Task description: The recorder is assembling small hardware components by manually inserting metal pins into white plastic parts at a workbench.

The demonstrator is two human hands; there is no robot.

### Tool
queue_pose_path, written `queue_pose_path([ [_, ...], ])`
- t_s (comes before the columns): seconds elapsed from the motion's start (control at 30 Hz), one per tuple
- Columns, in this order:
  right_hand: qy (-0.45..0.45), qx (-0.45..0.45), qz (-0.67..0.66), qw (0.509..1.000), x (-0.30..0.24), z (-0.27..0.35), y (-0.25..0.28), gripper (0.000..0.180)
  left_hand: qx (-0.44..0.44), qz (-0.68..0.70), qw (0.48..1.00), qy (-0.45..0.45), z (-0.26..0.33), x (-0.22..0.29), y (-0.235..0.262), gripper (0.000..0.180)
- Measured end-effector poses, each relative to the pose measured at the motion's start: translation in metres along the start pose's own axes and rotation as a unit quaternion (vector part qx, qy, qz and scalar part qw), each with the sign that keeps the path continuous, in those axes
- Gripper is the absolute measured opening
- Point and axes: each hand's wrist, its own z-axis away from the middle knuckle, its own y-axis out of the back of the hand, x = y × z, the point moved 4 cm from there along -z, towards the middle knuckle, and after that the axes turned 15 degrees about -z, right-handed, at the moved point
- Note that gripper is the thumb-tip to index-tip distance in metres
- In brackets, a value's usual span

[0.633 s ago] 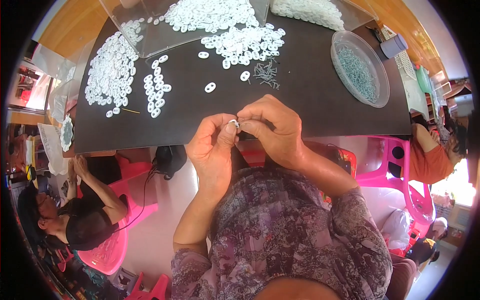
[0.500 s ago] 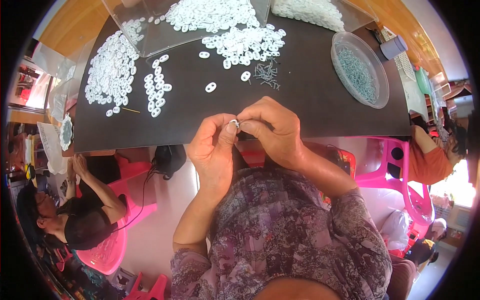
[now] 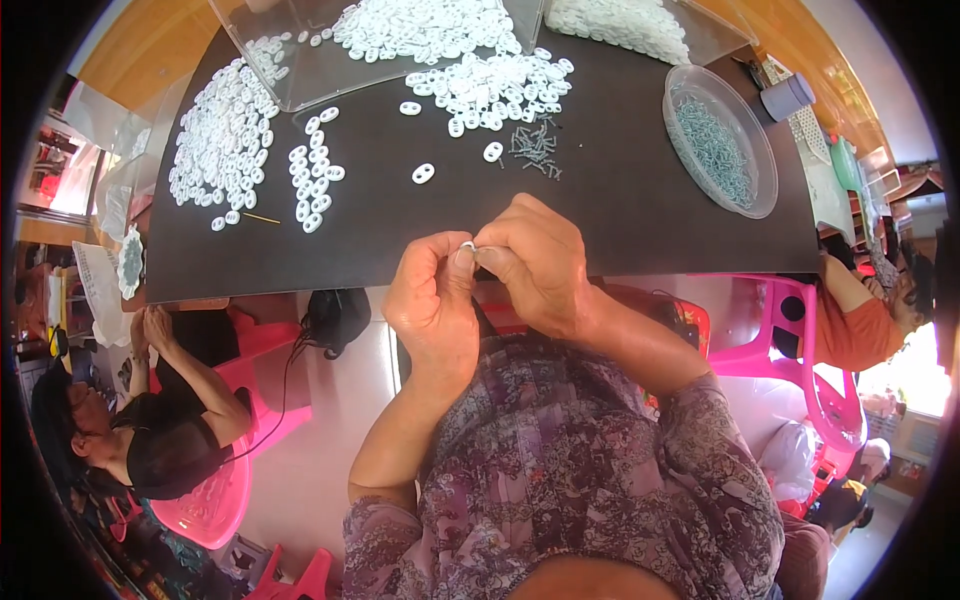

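Observation:
My left hand (image 3: 430, 300) and my right hand (image 3: 540, 262) meet just over the table's near edge, fingertips touching. Between the left thumb and forefinger is a small white plastic piece (image 3: 468, 244), mostly covered by the fingers. The right thumb and forefinger pinch close against it; whatever they hold is hidden. Beyond the hands lie a loose white two-holed oval piece (image 3: 423, 174) and another oval piece (image 3: 492, 152). A small heap of grey screws or pins (image 3: 536, 150) lies beside that one.
White oval pieces form a left pile (image 3: 215, 145), a short cluster (image 3: 316, 180) and a far pile (image 3: 490, 90) by a clear tray (image 3: 290, 105). A round clear dish (image 3: 768, 190) of screws stands right. One person (image 3: 180, 440) sits left, another (image 3: 860, 320) right, near a pink chair (image 3: 775, 325).
My right hand has shifted slightly left, and its fingers have closed in over the white piece, which now shows less. My left hand has also moved slightly; the table's contents stay put.

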Motion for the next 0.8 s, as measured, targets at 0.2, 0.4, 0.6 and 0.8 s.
queue_pose_path([
  [0.2, -0.042, 0.016, -0.014, 0.999, 0.0018, -0.0020, 0.0022, 0.012, -0.019, 0.066, 0.997, 0.031, -0.0056, 0.0038, 0.0013, 0.009],
  [0.4, -0.119, 0.015, -0.045, 0.992, 0.0003, -0.0020, 0.0060, 0.013, -0.029, 0.060, 0.997, 0.036, -0.0059, 0.0014, 0.0028, 0.009],
  [0.6, -0.153, 0.023, -0.071, 0.985, 0.0029, 0.0017, 0.0046, 0.010, -0.025, 0.027, 0.999, 0.027, -0.0050, 0.0013, 0.0059, 0.010],
  [0.8, -0.144, 0.012, -0.070, 0.987, 0.0003, -0.0017, 0.0048, 0.009, -0.030, -0.002, 0.999, 0.013, -0.0045, -0.0011, 0.0061, 0.010],
])
